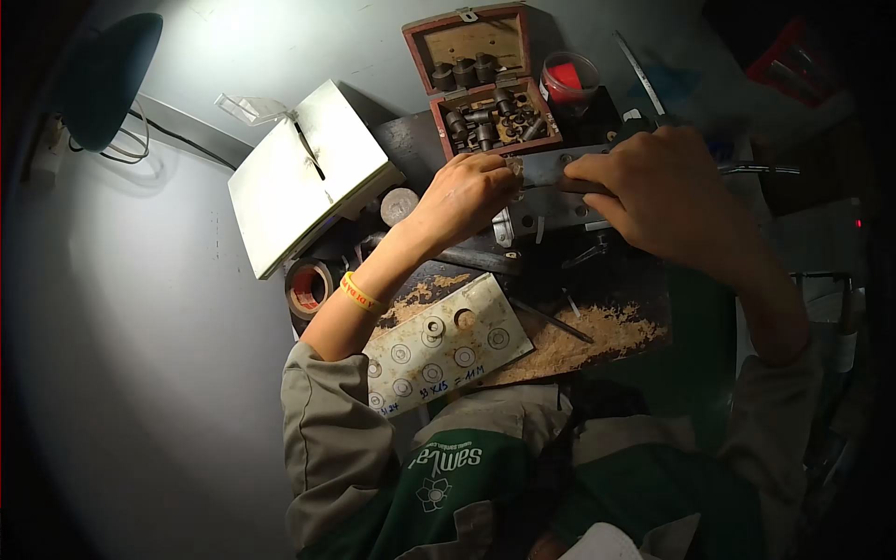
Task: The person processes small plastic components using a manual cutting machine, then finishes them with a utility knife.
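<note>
My left hand (469,201), with a yellow wristband below it, is closed at the left end of a grey metal block (551,207); what its fingers grip is too small to make out. Over the right part of the block, my right hand (644,191) pinches a dark, flat piece (581,185) between thumb and fingers. Just behind the hands stands an open wooden box (497,121) of dark metal parts. Nearer my body lies a pale plate (448,350) with drawn circles, handwriting and a small ring on it.
A white box (313,177) stands at the left under a green lamp (117,79). A tape roll (309,287) and a round grey disc (399,206) lie nearby. Behind is a clear tub (569,82) with red contents. A thin rod (553,319) lies by brown crumbs (607,329).
</note>
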